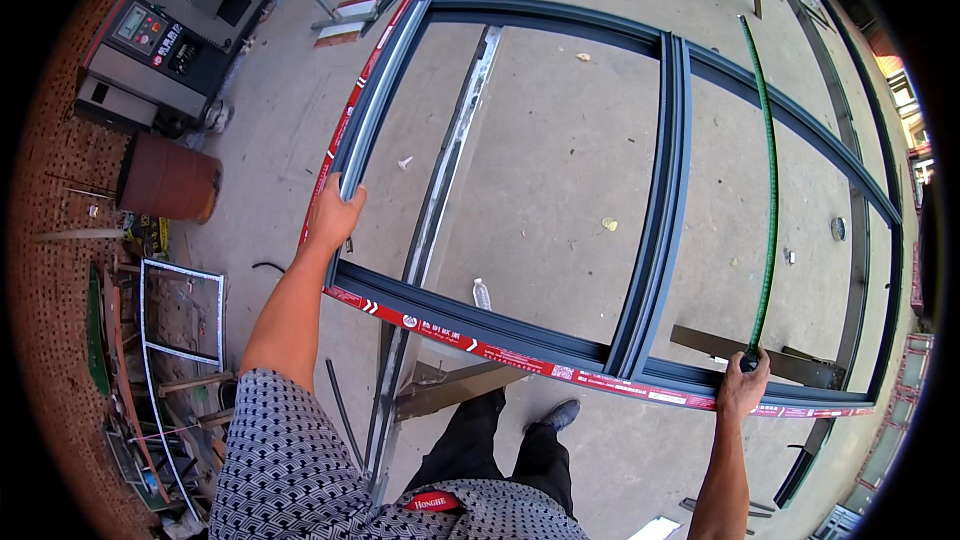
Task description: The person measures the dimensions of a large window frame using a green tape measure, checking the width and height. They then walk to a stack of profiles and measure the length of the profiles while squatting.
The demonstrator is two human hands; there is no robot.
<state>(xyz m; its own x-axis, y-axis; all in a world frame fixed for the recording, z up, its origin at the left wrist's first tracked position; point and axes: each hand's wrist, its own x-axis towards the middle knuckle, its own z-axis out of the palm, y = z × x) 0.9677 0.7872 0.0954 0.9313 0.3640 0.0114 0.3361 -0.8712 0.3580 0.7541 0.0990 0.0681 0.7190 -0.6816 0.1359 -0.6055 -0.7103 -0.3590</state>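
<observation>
The right hand [742,389] is gripping the tape measure [750,361] at the window-like frame's near rail [500,328], its green blade [772,190] reaching past the far crossbar [800,121], while the left hand's [335,217] fingers are clasping the side rail [385,105], accuracy probably demanding a straight, square blade.

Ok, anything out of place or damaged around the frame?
Just litter: a clear plastic bottle lies on the bare floor, seen through the dark frame, with a small yellowish scrap to its right. Loose rubbish below a workpiece looks odd. No damage shows on the frame; its curved edges fit fisheye distortion.
</observation>
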